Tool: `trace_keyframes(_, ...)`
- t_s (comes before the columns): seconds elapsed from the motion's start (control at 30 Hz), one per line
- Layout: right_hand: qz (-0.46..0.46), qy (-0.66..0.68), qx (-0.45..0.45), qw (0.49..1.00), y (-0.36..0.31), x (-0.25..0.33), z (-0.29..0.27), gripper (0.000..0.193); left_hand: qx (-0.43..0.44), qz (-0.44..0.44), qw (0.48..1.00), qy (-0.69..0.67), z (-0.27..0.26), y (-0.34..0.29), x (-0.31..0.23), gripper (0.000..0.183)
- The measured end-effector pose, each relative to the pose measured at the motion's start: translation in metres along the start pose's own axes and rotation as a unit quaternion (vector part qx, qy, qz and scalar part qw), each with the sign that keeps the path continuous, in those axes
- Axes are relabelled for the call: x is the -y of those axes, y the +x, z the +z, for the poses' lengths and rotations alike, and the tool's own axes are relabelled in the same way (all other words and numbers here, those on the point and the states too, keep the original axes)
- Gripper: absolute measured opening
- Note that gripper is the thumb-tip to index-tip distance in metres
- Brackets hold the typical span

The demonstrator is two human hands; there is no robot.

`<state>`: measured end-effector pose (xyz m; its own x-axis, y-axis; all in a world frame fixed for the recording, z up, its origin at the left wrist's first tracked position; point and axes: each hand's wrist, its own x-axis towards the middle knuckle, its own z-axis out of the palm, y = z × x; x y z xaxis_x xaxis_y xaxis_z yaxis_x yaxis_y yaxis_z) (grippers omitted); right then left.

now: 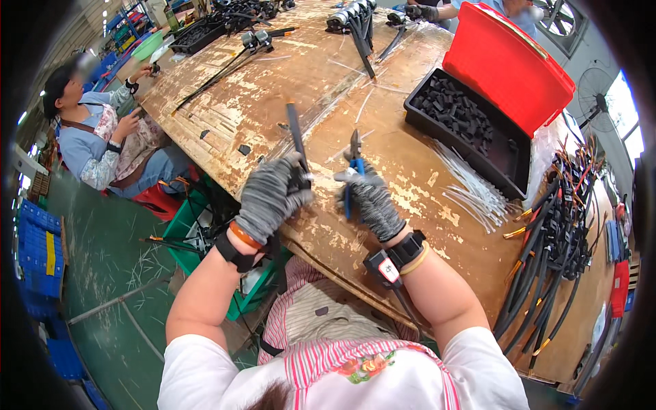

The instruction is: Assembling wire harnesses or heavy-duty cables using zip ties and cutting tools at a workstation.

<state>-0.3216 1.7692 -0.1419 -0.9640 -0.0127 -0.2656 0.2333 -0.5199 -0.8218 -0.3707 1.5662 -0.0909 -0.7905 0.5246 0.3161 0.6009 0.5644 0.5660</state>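
Observation:
My left hand [268, 195], in a grey knitted glove, is closed around a black cable [296, 130] whose end points up and away over the table. A dark part of it sits between the fingers, mostly hidden by them. Just to the right, my right hand [376, 203], gloved the same way, grips a pair of blue-handled cutting pliers [356, 147] with the jaws pointing away from me. The plier jaws and the cable stand apart. Both hands are just above the near part of the worn wooden table [342, 249].
White cable ties [471, 191] lie right of my right hand, below a black bin [502, 174] of small black pieces. A red bin [512, 68] leans behind. Black cable bundles [547, 273] cover the right side. A green crate [239, 304] stands lower left; a co-worker [102, 137] sits left.

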Motion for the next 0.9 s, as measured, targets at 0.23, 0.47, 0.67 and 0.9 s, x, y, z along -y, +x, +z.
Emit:
trace_keyframes(0.23, -0.279, -0.688, -0.058, 0.667, -0.019, 0.012, 0.01, 0.053, -0.067, -0.122, 0.99, 0.001, 0.006, 0.002, 0.017, 0.061)
trace_keyframes(0.47, -0.241, -0.781, -0.045, 0.575, -0.015, 0.012, 0.028, 0.059, -0.089, -0.119, 0.989, -0.026, 0.011, -0.002, 0.027, 0.061)
trace_keyframes(0.67, -0.228, -0.775, -0.015, 0.59, -0.001, 0.012, 0.038, 0.06, -0.071, -0.15, 0.986, 0.017, 0.006, -0.001, 0.017, 0.058)
trace_keyframes(0.9, -0.146, -0.672, 0.065, 0.723, 0.006, 0.029, 0.048, 0.037, -0.104, -0.129, 0.986, -0.014, 0.008, -0.007, 0.025, 0.056)
